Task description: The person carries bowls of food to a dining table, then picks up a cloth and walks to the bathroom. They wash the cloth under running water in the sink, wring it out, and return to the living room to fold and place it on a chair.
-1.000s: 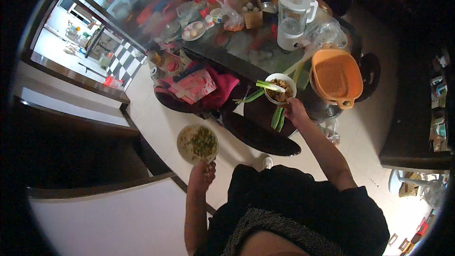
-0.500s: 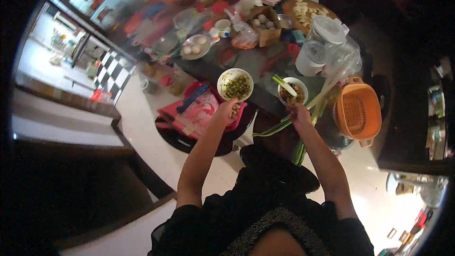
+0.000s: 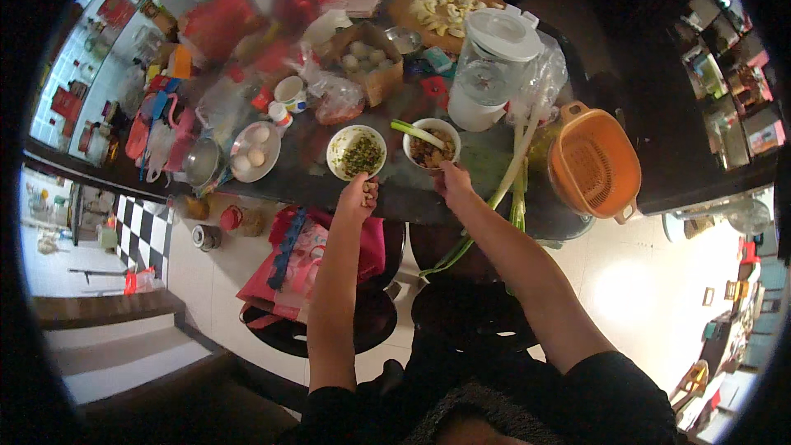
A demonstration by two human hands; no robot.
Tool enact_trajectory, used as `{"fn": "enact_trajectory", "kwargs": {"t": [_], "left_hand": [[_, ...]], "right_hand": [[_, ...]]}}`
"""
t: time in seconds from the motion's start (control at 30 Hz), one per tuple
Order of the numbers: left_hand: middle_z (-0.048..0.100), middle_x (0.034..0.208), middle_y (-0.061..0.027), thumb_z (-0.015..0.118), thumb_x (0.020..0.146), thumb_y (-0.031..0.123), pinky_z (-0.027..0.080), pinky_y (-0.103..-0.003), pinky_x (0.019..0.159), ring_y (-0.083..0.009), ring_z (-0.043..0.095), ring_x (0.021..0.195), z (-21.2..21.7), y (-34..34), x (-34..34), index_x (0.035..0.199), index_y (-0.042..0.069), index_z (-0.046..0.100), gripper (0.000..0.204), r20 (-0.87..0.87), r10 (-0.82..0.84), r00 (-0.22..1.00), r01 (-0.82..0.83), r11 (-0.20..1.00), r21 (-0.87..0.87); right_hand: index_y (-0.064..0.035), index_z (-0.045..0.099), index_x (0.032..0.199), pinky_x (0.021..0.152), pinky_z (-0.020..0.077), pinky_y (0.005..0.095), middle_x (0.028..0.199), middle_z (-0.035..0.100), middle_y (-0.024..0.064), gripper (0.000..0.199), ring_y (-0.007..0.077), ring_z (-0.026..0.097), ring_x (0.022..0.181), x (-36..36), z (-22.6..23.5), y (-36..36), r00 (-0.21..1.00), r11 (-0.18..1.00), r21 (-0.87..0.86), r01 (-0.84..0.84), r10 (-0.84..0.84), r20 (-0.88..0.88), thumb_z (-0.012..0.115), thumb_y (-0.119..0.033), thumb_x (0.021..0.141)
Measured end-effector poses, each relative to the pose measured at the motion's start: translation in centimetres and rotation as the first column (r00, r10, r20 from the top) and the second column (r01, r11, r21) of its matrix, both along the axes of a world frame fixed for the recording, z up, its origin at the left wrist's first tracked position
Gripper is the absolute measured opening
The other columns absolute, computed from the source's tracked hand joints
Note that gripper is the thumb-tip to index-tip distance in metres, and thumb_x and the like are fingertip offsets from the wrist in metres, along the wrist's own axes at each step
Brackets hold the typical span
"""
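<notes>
Left hand (image 3: pixel 360 195): gripping the near rim of the bowl of chopped greens (image 3: pixel 357 152), resting on the desk (image 3: pixel 395 189). Right hand (image 3: pixel 451 181): pinching the rim of the bowl of brown food (image 3: pixel 431 146), just beside it. Handling advice: keeping both bowls level; leeks (image 3: pixel 512 173) lying close.

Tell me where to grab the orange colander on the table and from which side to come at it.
Grip the orange colander by the small loop handle on its near rim, at its lower right corner, coming from the person's right over the table edge. That corner looks to be free. A second handle at its far left corner sits close to the blender jug and the long green onions, so it seems more crowded.
</notes>
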State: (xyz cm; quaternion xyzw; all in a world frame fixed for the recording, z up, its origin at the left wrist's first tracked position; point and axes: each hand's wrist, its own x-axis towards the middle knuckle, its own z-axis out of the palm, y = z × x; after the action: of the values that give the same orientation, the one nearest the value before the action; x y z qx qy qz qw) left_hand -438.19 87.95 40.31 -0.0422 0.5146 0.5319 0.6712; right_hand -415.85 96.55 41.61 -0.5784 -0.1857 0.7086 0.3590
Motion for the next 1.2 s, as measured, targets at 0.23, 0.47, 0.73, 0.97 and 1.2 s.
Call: {"fn": "enact_trajectory", "kwargs": {"t": [0.23,0.47,0.73,0.97,1.2], "left_hand": [[0.055,0.069,0.0016,0.053,0.091,0.032,0.031,-0.020,0.039,-0.0072,0.047,0.053,-0.4,3.7,-0.4,0.094,0.007,0.059,0.026,-0.063,-0.080,0.995,0.080,0.997,0.005],[0.054,0.066,0.0021,0.054,0.091,0.037,0.031,-0.020,0.038,-0.0072,0.047,0.049,0.5,5.5,0.5,0.092,0.006,0.061,0.032,-0.104,-0.081,0.991,0.080,0.997,-0.011],[0.053,0.067,-0.0003,0.053,0.088,0.052,0.033,-0.019,0.038,-0.0075,0.048,0.052,0.5,4.2,-0.7,0.084,0.007,0.061,0.045,0.011,-0.230,0.973,0.224,0.957,0.185],[0.054,0.070,-0.0018,0.055,0.091,0.037,0.035,-0.020,0.038,-0.0087,0.049,0.052,2.4,-2.1,-0.6,0.082,0.010,0.058,0.029,0.188,-0.245,0.951,0.179,0.934,0.309],[0.053,0.070,-0.0016,0.055,0.092,0.031,0.035,-0.022,0.037,-0.0102,0.050,0.054,9.1,-15.6,-4.6,0.081,0.011,0.056,0.023,0.271,-0.116,0.956,0.017,0.940,0.342]], "right_hand": [[-0.0115,0.053,0.106,0.060,0.0504,0.0333,0.089,0.060,0.0053,0.033,0.0177,0.059,0.071,-1.5,-1.4,3.0,0.964,0.993,-0.003,-0.120,0.116,-0.240,0.060,-0.037,0.087],[-0.0136,0.048,0.122,0.076,0.0485,0.0322,0.100,0.061,0.0042,0.040,0.0150,0.058,0.086,5.0,2.5,-4.2,0.899,0.920,0.139,-0.367,0.389,-0.200,0.053,-0.037,0.091],[-0.0066,0.045,0.131,0.078,0.0476,0.0282,0.106,0.062,0.0081,0.043,0.0142,0.057,0.089,22.4,11.8,-21.9,0.930,0.929,0.080,-0.360,0.352,0.104,0.050,-0.027,0.093],[-0.0033,0.046,0.128,0.071,0.0491,0.0279,0.103,0.063,0.0110,0.049,0.0149,0.059,0.080,30.6,13.6,-35.0,0.963,0.989,0.128,0.078,-0.108,0.247,0.056,-0.029,0.088],[-0.0053,0.052,0.122,0.068,0.0485,0.0280,0.098,0.063,0.0100,0.041,0.0143,0.058,0.078,28.2,12.9,-40.6,0.896,0.975,0.204,-0.087,-0.013,0.444,0.052,-0.032,0.091]]}}
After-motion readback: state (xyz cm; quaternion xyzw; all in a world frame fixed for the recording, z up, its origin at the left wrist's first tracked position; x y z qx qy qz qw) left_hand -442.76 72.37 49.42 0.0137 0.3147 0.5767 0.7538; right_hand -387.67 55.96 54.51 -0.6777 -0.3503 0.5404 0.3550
